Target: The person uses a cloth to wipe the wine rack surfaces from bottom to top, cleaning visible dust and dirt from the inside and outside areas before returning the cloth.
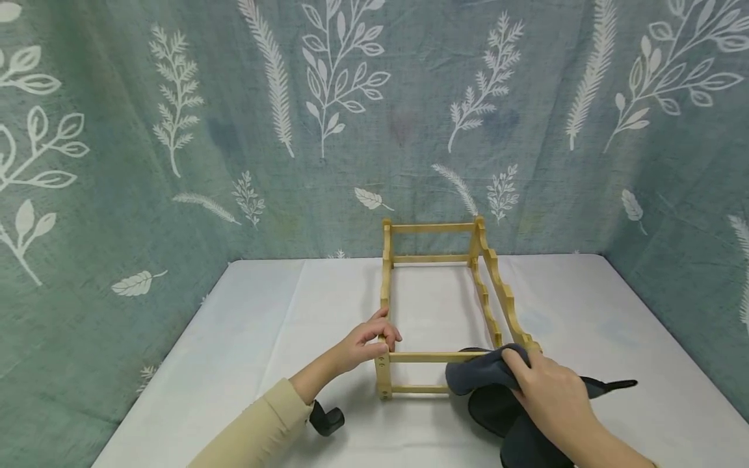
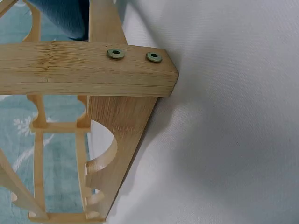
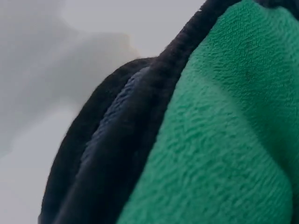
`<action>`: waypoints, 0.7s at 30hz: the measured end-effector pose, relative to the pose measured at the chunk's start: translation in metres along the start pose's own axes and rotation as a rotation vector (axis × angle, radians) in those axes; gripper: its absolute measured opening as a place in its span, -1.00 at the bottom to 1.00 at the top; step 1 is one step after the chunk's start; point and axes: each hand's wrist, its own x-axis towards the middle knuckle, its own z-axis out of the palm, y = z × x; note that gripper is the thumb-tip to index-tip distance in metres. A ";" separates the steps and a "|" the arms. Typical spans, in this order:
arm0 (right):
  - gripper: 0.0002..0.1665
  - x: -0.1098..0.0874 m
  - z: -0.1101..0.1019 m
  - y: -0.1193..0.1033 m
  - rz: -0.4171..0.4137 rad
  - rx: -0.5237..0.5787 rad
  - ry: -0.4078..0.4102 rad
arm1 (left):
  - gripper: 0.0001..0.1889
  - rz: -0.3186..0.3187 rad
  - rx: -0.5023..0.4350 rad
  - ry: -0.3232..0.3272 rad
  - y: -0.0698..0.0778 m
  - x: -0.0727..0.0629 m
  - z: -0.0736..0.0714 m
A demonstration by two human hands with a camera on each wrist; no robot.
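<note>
A light wooden rack [image 1: 430,357] with scalloped side rails stands on the white-covered table, also close up in the left wrist view, where its end bar [image 2: 60,70] carries two bolt heads. My left hand [image 1: 365,341] grips its near left corner, fingers bent over the side rail. At the near right corner my right hand [image 1: 552,383] holds a dark blue cloth piece, seemingly an oven mitt [image 1: 480,376], folded over the rack's front. Black edging and a green towelling lining [image 3: 210,140] fill the right wrist view. Part of the cloth hangs below the hand; its full shape is hidden.
White cloth covers the table [image 1: 281,351]. Green fabric curtains [image 1: 404,130] with white leaf prints enclose the back and sides. A black device [image 1: 326,419] sits at my left wrist beside the beige sleeve [image 1: 263,426].
</note>
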 end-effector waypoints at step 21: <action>-0.33 0.013 -0.001 -0.029 -0.109 0.110 -0.042 | -0.77 -0.031 0.009 0.020 -0.009 -0.011 0.002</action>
